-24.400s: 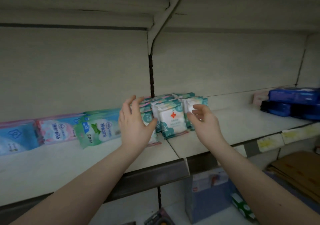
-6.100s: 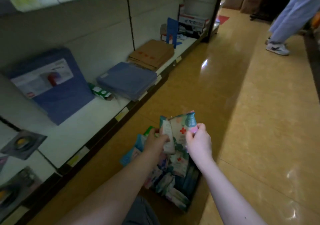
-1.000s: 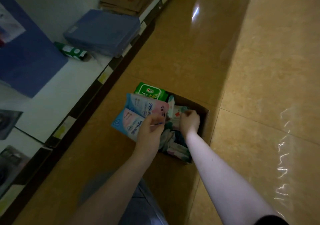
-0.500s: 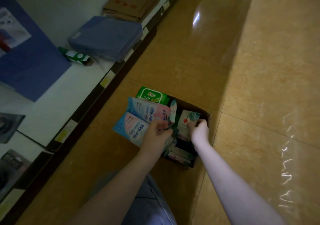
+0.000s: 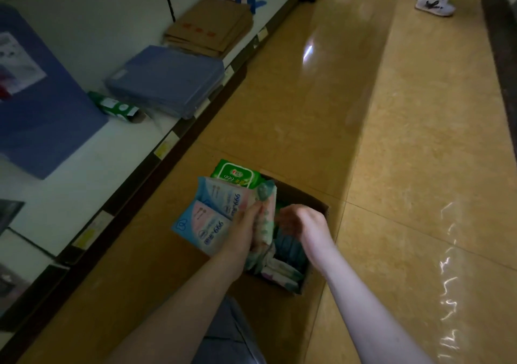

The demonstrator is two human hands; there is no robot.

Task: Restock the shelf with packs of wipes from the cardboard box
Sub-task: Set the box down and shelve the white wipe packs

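Packs of wipes (image 5: pixel 282 272) fill the cardboard box (image 5: pixel 313 205), which stands on the floor (image 5: pixel 405 140) just beside the bottom shelf (image 5: pixel 70 184). On that shelf lie a stack of blue folders (image 5: pixel 167 81) and, further along, flattened brown cardboard (image 5: pixel 209 28). Two pink-and-blue packs (image 5: pixel 209 215) lie side by side over the box's left edge, printed faces up. A green pack (image 5: pixel 235 174) lies at the far left corner, lid upward.

The left hand (image 5: pixel 246 229) grips a bundle of small packs (image 5: pixel 265 212) held on edge, their long axis running away from the person, top ends toward the green pack. The right hand (image 5: pixel 302 221) hovers over the box, fingers loosely curled, holding nothing. Half a second ago the right hand pinched a pack with a red cross; that pack is no longer in it.
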